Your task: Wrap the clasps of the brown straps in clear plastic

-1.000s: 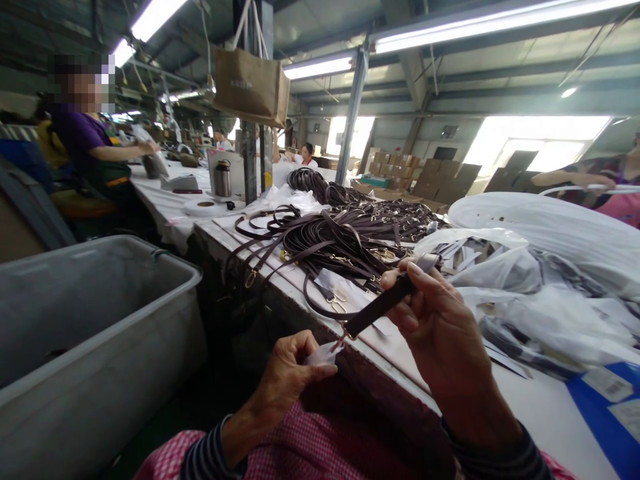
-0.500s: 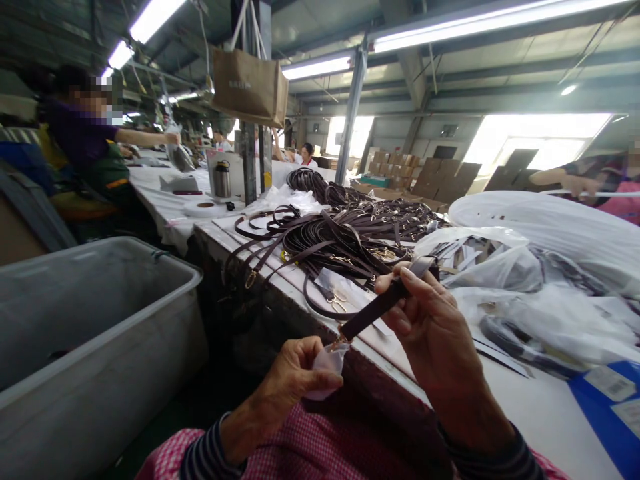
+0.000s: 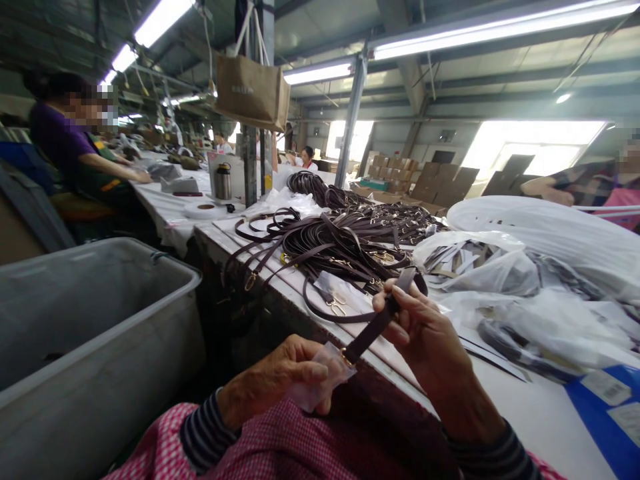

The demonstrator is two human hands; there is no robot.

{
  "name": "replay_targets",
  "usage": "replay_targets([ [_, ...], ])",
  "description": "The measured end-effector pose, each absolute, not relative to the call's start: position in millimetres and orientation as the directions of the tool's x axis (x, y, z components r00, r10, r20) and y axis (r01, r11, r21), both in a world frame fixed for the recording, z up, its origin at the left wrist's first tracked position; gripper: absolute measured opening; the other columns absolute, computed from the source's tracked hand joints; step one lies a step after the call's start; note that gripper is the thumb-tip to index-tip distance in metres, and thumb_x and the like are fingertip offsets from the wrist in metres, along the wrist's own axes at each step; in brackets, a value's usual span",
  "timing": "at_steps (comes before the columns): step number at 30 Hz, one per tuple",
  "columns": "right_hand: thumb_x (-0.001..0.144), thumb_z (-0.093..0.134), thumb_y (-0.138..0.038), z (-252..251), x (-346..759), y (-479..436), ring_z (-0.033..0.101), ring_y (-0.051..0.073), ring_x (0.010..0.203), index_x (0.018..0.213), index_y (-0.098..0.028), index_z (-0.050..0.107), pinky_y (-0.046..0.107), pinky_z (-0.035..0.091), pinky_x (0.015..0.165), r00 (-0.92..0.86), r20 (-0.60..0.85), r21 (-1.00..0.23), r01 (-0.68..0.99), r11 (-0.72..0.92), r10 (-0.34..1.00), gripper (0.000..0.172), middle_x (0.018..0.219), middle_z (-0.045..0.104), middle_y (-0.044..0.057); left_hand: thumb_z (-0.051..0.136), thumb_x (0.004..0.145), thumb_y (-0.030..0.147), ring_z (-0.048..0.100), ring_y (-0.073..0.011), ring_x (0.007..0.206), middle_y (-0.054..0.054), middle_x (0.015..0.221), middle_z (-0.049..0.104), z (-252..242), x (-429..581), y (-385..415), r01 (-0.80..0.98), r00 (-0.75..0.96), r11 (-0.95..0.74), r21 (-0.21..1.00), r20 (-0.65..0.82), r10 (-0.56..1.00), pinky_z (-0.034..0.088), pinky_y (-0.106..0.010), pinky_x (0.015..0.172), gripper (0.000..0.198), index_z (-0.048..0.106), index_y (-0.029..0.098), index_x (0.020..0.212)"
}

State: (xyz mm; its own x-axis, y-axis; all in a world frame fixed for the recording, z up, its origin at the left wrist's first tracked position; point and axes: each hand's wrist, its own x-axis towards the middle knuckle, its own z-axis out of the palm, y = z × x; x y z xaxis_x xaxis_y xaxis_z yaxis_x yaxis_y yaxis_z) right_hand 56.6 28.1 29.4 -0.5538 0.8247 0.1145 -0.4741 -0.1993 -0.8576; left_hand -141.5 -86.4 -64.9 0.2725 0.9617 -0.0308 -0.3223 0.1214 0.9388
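My left hand pinches a small clear plastic bag low in front of my lap. The bag's mouth sits around the gold metal clasp at the lower end of a dark brown strap. Higher and to the right, my right hand is closed on the strap, whose upper part curls over in a loop above the fingers. On the table beyond lies a heap of similar brown straps with gold clasps. Another clear bag rests at the heap's near edge, with gold clasps beside it.
A large grey bin stands at the left. Plastic-wrapped bundles and a blue package lie on the table's right. A brown bag hangs from a post. Co-workers sit at far left and far right.
The small plastic bag has moved up over the strap's clasp. My right hand has dropped slightly with the strap. The co-worker at left has lowered an arm to the table.
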Motion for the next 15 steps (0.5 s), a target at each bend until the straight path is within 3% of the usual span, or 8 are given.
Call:
replay_targets([
  [5,0.082,0.081,-0.034,26.2,57.9,27.8,0.042,0.006,0.050,0.097,-0.020,0.057,0.013,0.030,0.043,-0.521,0.156,-0.880,-0.459,-0.122,0.839,0.032,0.076,0.072,0.004,0.062,0.095,0.058,0.059,-0.0117,0.053,-0.011,0.072,0.074,-52.0,-140.7,-85.6,-0.280,0.270,0.124,0.952,-0.046,0.962,0.041,-0.021,0.052,0.053,0.077,0.008,0.087],
  [10,0.092,0.072,-0.034,30.8,55.6,18.9,0.041,0.008,0.052,0.101,-0.021,0.056,0.016,0.030,0.044,-0.562,0.228,-0.904,-0.426,-0.042,0.795,0.022,0.078,0.071,0.004,0.060,0.096,0.056,0.064,-0.0138,0.056,-0.013,0.073,0.076,-47.4,-137.4,-78.1,-0.215,0.212,0.105,0.971,-0.059,0.976,0.044,-0.020,0.054,0.053,0.078,0.007,0.088],
  [15,0.094,0.071,-0.038,24.2,55.4,14.8,0.041,0.007,0.050,0.101,-0.021,0.056,0.019,0.028,0.045,-0.598,0.257,-0.927,-0.375,0.019,0.759,0.024,0.083,0.073,0.005,0.055,0.098,0.058,0.063,-0.0152,0.051,-0.012,0.065,0.073,-50.9,-136.8,-75.0,-0.230,0.217,0.089,0.969,-0.038,0.975,0.042,-0.022,0.050,0.057,0.077,0.008,0.083],
])
